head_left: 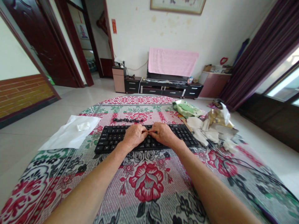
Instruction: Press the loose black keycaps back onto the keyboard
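Note:
A black keyboard lies across the flowered tablecloth in front of me, with some key positions at its left looking bare. Both hands rest over its middle, fingertips meeting. My left hand is closed in a pinch, thumb against forefinger. Facing it, my right hand pinches in the same way, touching or nearly touching the left fingertips. Whatever is between the fingers is too small and hidden to make out. Just behind the keyboard's rear edge, several loose black keycaps lie in a row.
A white paper sheet with a crumpled tissue is at left. To the right are a green wipes packet, crumpled tissues, a gold-coloured packet and black cables. The patterned tablecloth covers the table.

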`<state>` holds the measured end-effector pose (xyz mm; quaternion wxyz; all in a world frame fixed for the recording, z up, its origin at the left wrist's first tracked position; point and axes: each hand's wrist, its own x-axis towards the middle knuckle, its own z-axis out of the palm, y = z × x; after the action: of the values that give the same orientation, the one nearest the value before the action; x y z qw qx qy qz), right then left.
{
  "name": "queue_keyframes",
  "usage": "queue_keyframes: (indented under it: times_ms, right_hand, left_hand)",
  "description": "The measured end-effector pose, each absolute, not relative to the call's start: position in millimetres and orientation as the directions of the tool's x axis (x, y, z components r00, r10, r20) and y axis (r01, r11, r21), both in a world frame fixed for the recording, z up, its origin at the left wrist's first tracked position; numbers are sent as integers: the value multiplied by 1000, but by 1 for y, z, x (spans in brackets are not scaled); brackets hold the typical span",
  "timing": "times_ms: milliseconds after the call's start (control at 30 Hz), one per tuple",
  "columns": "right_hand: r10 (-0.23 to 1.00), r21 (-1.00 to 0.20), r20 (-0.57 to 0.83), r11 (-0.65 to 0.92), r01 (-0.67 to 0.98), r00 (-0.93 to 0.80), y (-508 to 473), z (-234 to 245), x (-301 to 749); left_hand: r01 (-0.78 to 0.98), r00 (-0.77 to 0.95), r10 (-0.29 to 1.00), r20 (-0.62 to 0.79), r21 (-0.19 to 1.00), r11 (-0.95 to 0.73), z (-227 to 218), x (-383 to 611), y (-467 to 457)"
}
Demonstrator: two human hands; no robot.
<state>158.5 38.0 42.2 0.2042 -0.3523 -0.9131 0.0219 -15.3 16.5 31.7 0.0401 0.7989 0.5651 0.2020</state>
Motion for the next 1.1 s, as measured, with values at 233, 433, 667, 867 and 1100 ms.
queue_keyframes:
  times_ms: [233,433,667,867,1100]
  right_hand:
    - [673,-228,362,735,639,-645,38,38,158]
    - [740,-370,461,662,652,-490,44,37,164]
    - [759,-314,527,593,742,-383,50,31,170]
    - [785,-264,451,573,776,-425,54,25,174]
    - [790,-261,443,567,781,-425,54,25,174]
  left_hand:
    - [868,272,912,306,331,-370,29,-14,17]
    - [791,134,873,470,479,-380,33,-25,20]
    - [953,39,883,468,249,-174,32,-46,24]
    - [976,147,883,445,79,-202,28,-46,21]
    - [974,94,902,421,148,-171,24,-47,24]
